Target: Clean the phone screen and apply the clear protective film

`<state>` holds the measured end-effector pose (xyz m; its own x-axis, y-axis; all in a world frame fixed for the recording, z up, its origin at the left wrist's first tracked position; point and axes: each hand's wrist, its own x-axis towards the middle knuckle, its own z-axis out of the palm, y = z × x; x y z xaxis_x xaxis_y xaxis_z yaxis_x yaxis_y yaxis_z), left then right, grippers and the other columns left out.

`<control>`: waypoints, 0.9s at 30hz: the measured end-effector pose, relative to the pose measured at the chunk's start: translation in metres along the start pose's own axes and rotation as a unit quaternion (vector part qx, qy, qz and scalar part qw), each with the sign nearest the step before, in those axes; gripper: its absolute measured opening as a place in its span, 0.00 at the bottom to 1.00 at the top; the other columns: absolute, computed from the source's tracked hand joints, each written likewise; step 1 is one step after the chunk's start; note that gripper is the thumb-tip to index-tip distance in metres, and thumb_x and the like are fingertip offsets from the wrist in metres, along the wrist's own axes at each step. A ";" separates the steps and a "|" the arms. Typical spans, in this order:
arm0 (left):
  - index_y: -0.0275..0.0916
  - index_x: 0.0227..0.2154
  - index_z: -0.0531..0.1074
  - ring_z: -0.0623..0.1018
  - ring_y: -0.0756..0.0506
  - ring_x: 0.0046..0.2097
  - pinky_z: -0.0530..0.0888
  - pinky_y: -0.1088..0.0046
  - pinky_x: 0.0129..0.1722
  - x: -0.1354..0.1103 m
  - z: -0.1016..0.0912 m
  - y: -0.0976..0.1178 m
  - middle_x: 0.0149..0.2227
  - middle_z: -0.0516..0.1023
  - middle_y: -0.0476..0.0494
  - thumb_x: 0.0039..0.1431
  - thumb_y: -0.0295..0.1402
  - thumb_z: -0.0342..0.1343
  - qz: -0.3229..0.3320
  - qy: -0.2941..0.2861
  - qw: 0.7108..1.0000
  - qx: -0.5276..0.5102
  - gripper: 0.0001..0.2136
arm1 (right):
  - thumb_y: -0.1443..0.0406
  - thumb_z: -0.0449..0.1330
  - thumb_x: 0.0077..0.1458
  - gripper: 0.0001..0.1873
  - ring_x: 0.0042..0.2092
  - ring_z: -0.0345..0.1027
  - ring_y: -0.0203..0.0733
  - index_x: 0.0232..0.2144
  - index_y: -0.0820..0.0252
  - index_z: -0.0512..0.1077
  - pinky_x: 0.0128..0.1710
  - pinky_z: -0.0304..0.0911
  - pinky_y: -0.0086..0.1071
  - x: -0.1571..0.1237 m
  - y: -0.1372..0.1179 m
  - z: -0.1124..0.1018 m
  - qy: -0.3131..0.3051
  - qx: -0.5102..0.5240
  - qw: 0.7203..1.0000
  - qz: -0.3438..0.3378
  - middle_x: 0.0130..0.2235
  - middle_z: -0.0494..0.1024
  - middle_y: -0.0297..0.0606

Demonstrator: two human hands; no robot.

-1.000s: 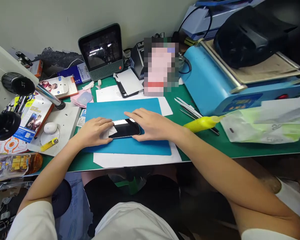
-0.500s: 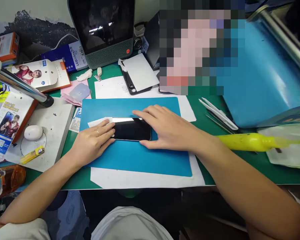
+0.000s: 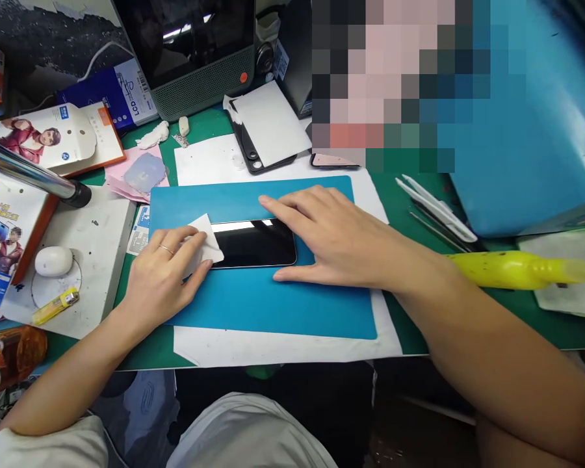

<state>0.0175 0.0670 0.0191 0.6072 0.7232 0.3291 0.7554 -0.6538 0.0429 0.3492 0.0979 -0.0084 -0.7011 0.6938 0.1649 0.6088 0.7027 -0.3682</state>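
A smartphone (image 3: 256, 246) lies screen up, its glass black and glossy, on a blue mat (image 3: 273, 305). My left hand (image 3: 163, 266) pinches a folded white wipe (image 3: 207, 237) at the phone's left end, covering that end. Around the right end my right hand (image 3: 331, 237) is spread, thumb along the near side and index finger along the far side. Whether its palm touches the phone's edge is hidden.
White paper (image 3: 273, 348) lies under the mat. Tweezers (image 3: 441, 224) and a yellow bottle (image 3: 507, 270) lie to the right. On the left are a white earbud case (image 3: 53, 261), a yellow lighter (image 3: 55, 307) and boxes. A screen device (image 3: 199, 78) stands behind.
My left hand has drawn back slightly to the left and lifted the wipe's edge, so the wipe now stands up between its fingers. My right hand stays around the phone's right end.
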 end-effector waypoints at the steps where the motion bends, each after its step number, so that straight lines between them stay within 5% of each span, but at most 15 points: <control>1: 0.37 0.55 0.78 0.85 0.34 0.49 0.83 0.56 0.46 -0.001 0.001 -0.001 0.52 0.87 0.33 0.79 0.39 0.59 -0.013 -0.009 1.000 0.010 0.12 | 0.33 0.60 0.68 0.58 0.65 0.70 0.74 0.84 0.57 0.51 0.62 0.68 0.63 0.000 0.000 0.000 -0.006 0.002 1.000 0.006 0.69 0.74 0.59; 7: 0.42 0.42 0.72 0.79 0.38 0.41 0.74 0.60 0.40 -0.005 0.003 -0.009 0.40 0.81 0.42 0.80 0.31 0.55 -0.040 -0.002 0.999 0.009 0.05 | 0.29 0.56 0.67 0.59 0.61 0.73 0.71 0.84 0.58 0.52 0.59 0.72 0.63 0.005 0.001 0.002 -0.040 0.004 0.999 0.018 0.67 0.76 0.59; 13: 0.46 0.48 0.71 0.83 0.38 0.51 0.77 0.56 0.52 -0.002 -0.005 -0.003 0.51 0.85 0.41 0.77 0.26 0.56 -0.020 0.124 0.989 -0.080 0.06 | 0.36 0.56 0.73 0.51 0.62 0.72 0.71 0.82 0.60 0.57 0.60 0.71 0.63 0.007 0.002 0.003 -0.026 0.015 1.000 0.009 0.67 0.77 0.60; 20: 0.44 0.53 0.77 0.83 0.36 0.56 0.80 0.54 0.57 0.006 0.006 0.010 0.60 0.85 0.36 0.79 0.34 0.58 0.100 -0.083 0.986 -0.102 0.06 | 0.30 0.63 0.63 0.63 0.64 0.70 0.75 0.84 0.58 0.53 0.61 0.70 0.63 0.005 0.005 0.003 -0.037 0.028 0.999 -0.015 0.69 0.74 0.60; 27: 0.45 0.71 0.73 0.76 0.28 0.65 0.75 0.42 0.66 0.003 0.021 0.015 0.68 0.76 0.30 0.81 0.48 0.54 0.134 -0.101 0.983 -0.079 0.23 | 0.23 0.45 0.66 0.62 0.68 0.66 0.76 0.83 0.57 0.55 0.66 0.63 0.69 0.012 0.005 0.003 -0.013 0.075 0.997 0.024 0.69 0.74 0.56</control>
<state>0.0358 0.0646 0.0009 0.8277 0.5395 0.1547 0.5239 -0.8416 0.1315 0.3425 0.1094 -0.0111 -0.6830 0.7206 0.1196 0.5812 0.6353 -0.5085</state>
